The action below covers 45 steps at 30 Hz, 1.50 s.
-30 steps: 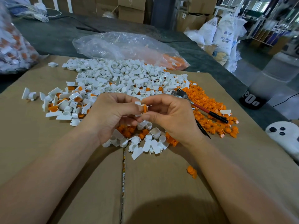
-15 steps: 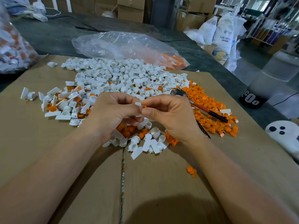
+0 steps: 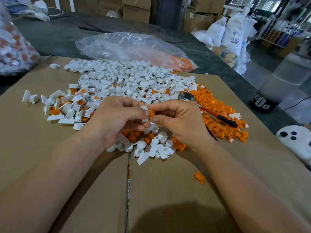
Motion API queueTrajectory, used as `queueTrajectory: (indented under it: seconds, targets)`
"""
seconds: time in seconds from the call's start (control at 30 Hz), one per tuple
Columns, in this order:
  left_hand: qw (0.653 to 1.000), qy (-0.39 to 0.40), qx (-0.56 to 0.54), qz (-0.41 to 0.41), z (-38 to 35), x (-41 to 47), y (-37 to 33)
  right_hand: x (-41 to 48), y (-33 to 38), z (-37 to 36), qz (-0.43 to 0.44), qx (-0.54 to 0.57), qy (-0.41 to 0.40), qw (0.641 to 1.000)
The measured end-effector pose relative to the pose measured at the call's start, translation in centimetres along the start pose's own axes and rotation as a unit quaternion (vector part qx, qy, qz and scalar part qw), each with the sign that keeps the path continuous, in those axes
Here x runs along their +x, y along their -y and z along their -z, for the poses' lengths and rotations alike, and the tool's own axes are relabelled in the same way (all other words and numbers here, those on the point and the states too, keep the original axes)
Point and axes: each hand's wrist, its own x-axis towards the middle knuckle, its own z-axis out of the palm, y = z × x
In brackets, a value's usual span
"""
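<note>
Before the white pile (image 3: pixel 126 78), our left hand (image 3: pixel 117 121) grips the white housing (image 3: pixel 144 108), and the orange plug (image 3: pixel 151 113) pinched in our right hand (image 3: pixel 181 121) shows again, likely still unseated.

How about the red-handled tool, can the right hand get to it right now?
Probably yes: the red-handled tool lies uncovered just beyond the right hand, nothing between them, but that hand pinches an orange piece now.
</note>
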Motion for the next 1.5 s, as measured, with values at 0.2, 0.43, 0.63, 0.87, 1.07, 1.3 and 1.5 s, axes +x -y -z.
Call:
queueTrajectory:
  seconds: [0.2, 0.43, 0.63, 0.87, 1.07, 1.3, 1.5]
  targets:
    - [1.000, -0.009, 0.024, 0.010, 0.1, 0.2, 0.2, -0.1, -0.2, -0.2, 0.016, -0.045, -0.012, 0.999]
    - [0.999, -0.026, -0.038, 0.013, -0.1, 0.3, 0.1, 0.4, 0.7, 2.0, -0.049, -0.137, 0.013, 0.989]
    - [0.994, -0.069, -0.079, -0.008, 0.2, 0.7, 0.2, 0.8, 0.1, 7.7, -0.219, -0.426, -0.037, 0.877]
    - [0.992, -0.081, -0.094, -0.019, 0.4, 0.9, 0.4, 0.9, -1.2, 9.0, -0.350, -0.487, 0.067, 0.797]
    - [0.991, -0.090, -0.098, -0.033, 0.5, 0.9, 0.5, 1.2, -1.4, 8.5, -0.348, -0.476, -0.001, 0.807]
    - [0.989, -0.101, -0.102, -0.036, 0.3, 1.0, 0.7, 1.3, -1.0, 8.1, -0.302, -0.514, -0.059, 0.801]
    - [0.988, -0.103, -0.107, -0.039, 0.2, 1.0, 0.6, 1.2, 0.1, 7.3, -0.134, -0.458, -0.138, 0.868]
